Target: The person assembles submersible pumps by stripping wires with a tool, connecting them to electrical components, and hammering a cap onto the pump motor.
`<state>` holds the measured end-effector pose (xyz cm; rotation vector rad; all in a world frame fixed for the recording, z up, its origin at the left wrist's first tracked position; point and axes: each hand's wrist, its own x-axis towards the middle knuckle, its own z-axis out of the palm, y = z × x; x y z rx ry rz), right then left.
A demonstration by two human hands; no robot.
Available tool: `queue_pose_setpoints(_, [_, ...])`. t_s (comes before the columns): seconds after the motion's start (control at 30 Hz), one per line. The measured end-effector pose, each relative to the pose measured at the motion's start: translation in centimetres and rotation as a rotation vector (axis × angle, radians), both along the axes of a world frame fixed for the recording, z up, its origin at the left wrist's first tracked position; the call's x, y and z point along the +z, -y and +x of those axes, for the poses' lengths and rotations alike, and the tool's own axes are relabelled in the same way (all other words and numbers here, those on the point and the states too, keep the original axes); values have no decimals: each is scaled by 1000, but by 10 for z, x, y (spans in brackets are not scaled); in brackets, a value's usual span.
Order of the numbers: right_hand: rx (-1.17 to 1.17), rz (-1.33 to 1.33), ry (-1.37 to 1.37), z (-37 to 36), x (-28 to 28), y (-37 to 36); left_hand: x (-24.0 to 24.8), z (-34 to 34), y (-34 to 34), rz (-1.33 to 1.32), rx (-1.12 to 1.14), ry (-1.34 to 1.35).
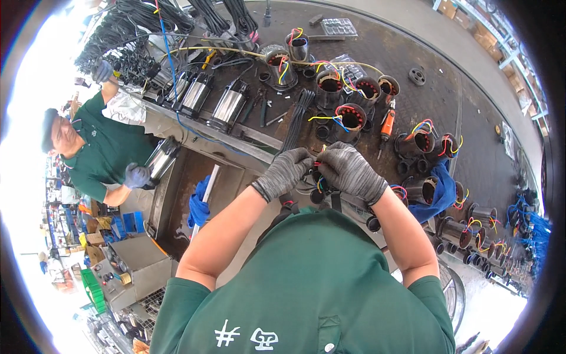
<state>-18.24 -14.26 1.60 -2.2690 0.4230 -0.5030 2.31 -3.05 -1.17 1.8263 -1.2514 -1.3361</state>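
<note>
In front of my chest, both gloved hands are brought close together at the bench's near edge. My left hand (286,172) is closed in a pinch, fingertips on thin coloured wires (316,164). Pinching at the same wires is my right hand (352,173), whose fingers hide most of the join. Below the hands, a dark part with wires shows only in pieces. A coiled black cable (299,115) lies just beyond my left hand. Beyond my right hand stands a motor stator (352,118) with red, blue and yellow leads.
An orange screwdriver (387,125) lies right of several more stators (417,141). A blue cloth (437,194) hangs over some at the right. Silver pump bodies (229,106) and pliers (263,109) lie left on the bench (377,47). At far left, a co-worker (112,141) holds a silver cylinder (162,158).
</note>
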Motion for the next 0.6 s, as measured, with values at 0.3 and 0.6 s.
queue_pose_setpoints(0.3, [124, -164, -108, 4, -6, 7, 4, 5, -2, 97, 72, -212])
queue_pose_setpoints(0.6, [151, -151, -5, 5, -16, 12, 14, 9, 9, -207, -253, 285])
